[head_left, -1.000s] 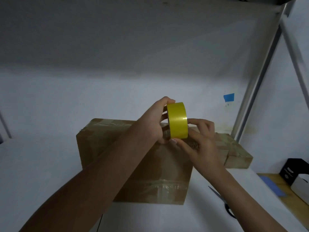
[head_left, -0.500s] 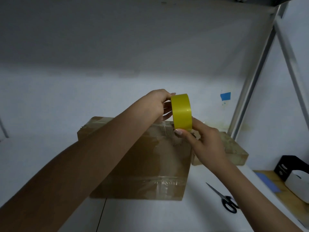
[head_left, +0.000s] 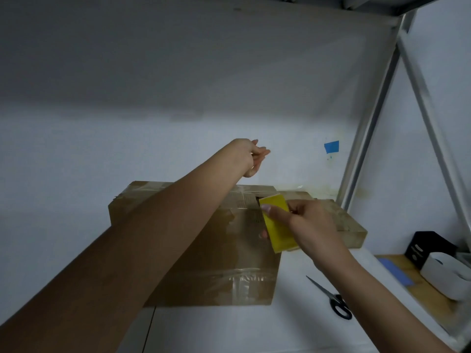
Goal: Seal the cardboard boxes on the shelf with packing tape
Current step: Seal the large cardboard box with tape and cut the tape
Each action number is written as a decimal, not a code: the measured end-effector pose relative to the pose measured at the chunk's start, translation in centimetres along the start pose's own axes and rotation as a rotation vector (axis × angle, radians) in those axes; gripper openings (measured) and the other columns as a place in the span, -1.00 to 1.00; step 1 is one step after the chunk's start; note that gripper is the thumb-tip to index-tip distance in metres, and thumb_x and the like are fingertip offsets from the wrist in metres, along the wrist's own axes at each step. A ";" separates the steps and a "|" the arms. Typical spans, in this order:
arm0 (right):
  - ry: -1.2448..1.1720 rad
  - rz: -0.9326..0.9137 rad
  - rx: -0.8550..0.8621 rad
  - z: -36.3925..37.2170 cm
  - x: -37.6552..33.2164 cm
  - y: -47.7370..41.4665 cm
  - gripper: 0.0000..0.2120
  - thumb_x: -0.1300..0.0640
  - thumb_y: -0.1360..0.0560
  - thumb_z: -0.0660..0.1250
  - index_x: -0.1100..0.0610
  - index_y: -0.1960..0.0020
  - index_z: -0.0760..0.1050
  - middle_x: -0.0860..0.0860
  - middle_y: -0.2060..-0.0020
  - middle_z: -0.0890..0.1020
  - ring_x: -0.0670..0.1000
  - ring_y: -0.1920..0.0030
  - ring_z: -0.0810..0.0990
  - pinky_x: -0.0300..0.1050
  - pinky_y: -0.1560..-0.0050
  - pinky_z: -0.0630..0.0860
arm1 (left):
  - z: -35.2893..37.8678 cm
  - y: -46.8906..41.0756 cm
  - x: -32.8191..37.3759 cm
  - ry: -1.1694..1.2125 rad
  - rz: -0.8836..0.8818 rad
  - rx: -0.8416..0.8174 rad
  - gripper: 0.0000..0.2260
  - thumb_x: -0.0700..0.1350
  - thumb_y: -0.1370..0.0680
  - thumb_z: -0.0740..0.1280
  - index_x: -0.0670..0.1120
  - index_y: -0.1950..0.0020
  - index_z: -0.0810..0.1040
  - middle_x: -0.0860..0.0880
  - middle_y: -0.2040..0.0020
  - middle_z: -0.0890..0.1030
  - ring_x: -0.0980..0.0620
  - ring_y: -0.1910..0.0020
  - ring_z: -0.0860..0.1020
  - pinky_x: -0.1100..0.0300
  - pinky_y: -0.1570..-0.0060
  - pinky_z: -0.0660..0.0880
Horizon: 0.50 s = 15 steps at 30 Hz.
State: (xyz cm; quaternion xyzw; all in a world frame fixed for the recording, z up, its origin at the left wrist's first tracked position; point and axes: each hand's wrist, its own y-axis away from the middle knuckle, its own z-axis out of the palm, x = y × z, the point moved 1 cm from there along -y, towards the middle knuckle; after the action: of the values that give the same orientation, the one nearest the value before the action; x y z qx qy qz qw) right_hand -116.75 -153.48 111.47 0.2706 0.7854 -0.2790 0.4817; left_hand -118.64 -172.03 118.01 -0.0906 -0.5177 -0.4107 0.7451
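The right hand [head_left: 309, 225] gripped the yellow tape roll [head_left: 277, 225] over the cardboard box [head_left: 204, 250]. The left hand [head_left: 251, 156], fingers pinched, perhaps on clear tape, reached beyond it; scissors [head_left: 331, 298] lay nearby on the shelf [head_left: 229, 329]

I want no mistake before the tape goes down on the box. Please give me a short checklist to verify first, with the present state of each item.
1. Tape roll gripped by the right hand: ok.
2. Left hand pinching the tape end, raised behind the box: cannot tell, the clear strip does not show.
3. Large cardboard box flat on the shelf: ok.
4. Top seam where the roll sits closed: not ok, a dark gap shows.
5. Scissors on the shelf, right of the box, for cutting: ok.
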 end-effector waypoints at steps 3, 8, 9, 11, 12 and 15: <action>-0.154 0.199 -0.091 0.6 0.4 0.7 -0.68 0.03 -0.53 0.38 0.25 0.28 0.55 0.18 0.44 0.66 0.00 0.51 0.59 -0.27 0.47 0.51 | 0.0 -0.7 0.1 0.042 0.007 0.010 -0.77 -0.41 -0.59 0.26 -0.08 0.09 0.50 -0.07 -0.19 0.66 0.04 0.12 0.67 0.32 0.32 0.46; -0.379 0.497 -0.223 1.4 2.4 1.0 -0.69 0.00 -0.53 0.34 0.26 0.19 0.52 0.19 0.42 0.60 0.09 0.50 0.56 -0.12 0.39 0.54 | -0.3 -1.9 -0.6 0.004 -0.012 0.019 -0.78 -0.41 -0.57 0.30 -0.09 0.10 0.50 -0.10 -0.18 0.66 0.03 0.21 0.63 0.26 0.16 0.45; -0.425 0.546 -0.250 1.7 2.7 1.1 -0.69 0.00 -0.54 0.33 0.25 0.20 0.52 0.18 0.41 0.60 0.10 0.48 0.56 -0.10 0.37 0.53 | -0.6 -2.2 -1.0 0.007 -0.030 0.001 -0.78 -0.42 -0.57 0.30 -0.10 0.10 0.50 -0.11 -0.18 0.66 0.02 0.14 0.65 0.24 0.05 0.45; -0.499 0.596 -0.281 2.1 3.4 1.1 -0.65 0.01 -0.56 0.28 0.25 0.25 0.56 0.19 0.38 0.61 0.11 0.44 0.58 -0.09 0.38 0.53 | -1.5 -2.9 -1.6 0.006 -0.059 -0.040 -0.79 -0.41 -0.57 0.30 -0.11 0.09 0.53 -0.10 -0.17 0.66 0.02 -0.05 0.67 0.20 -0.18 0.43; -0.530 0.604 -0.293 2.2 3.7 1.1 -0.62 0.02 -0.58 0.26 0.26 0.27 0.59 0.19 0.35 0.62 0.11 0.42 0.60 -0.10 0.39 0.53 | -1.9 -3.3 -1.7 -0.022 -0.058 -0.059 -0.80 -0.40 -0.57 0.31 -0.10 0.06 0.56 -0.09 -0.17 0.66 0.03 -0.11 0.66 0.18 -0.26 0.41; -0.624 0.600 -0.316 2.4 4.0 1.1 -0.54 0.00 -0.60 0.20 0.27 0.30 0.62 0.19 0.31 0.64 0.11 0.39 0.61 -0.12 0.40 0.52 | -2.7 -4.1 -1.8 -0.158 -0.007 -0.096 -0.82 -0.35 -0.56 0.36 -0.09 -0.01 0.62 -0.05 -0.09 0.69 0.06 -0.15 0.63 0.07 -0.36 0.38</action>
State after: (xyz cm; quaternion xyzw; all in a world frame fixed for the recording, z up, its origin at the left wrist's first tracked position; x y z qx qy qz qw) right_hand -116.09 -153.81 106.75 0.3126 0.5227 -0.0722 0.7899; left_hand -119.90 -175.26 114.13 -0.1566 -0.5549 -0.4294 0.6951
